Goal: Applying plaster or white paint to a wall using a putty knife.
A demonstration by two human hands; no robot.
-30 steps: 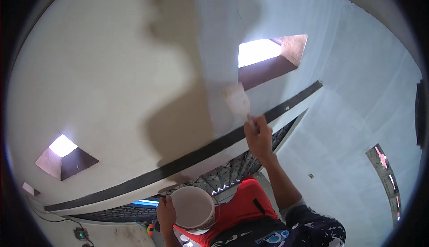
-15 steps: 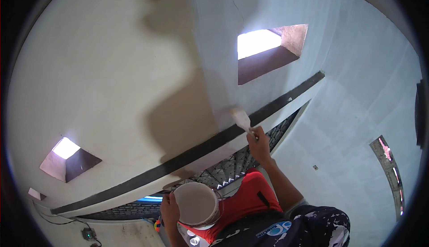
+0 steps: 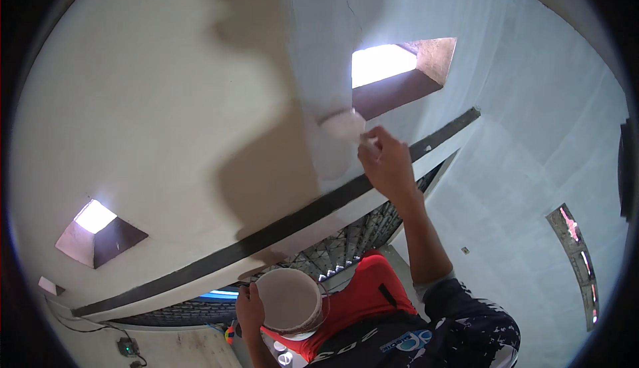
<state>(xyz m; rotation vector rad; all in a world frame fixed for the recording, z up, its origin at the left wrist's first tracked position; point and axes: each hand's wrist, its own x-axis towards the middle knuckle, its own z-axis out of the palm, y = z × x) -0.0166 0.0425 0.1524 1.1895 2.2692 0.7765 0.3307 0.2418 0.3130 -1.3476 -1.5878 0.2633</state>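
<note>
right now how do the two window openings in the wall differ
The upper opening, just above the right hand and its paint brush, sits on the bluish-white part of the wall; the lower opening sits far left on the cream part. The upper one looks larger and shows a wider bright patch; the lower one looks smaller. Both are recessed, with brownish reveals and daylight coming through.

Quick count from my feed: two hands, left hand (image 3: 249,309) and right hand (image 3: 388,163). One white bucket (image 3: 291,301), one paint-loaded brush (image 3: 344,127). Two bright square ceiling openings (image 3: 385,63) (image 3: 94,216), and one long dark strip (image 3: 279,229) across the middle.
</note>
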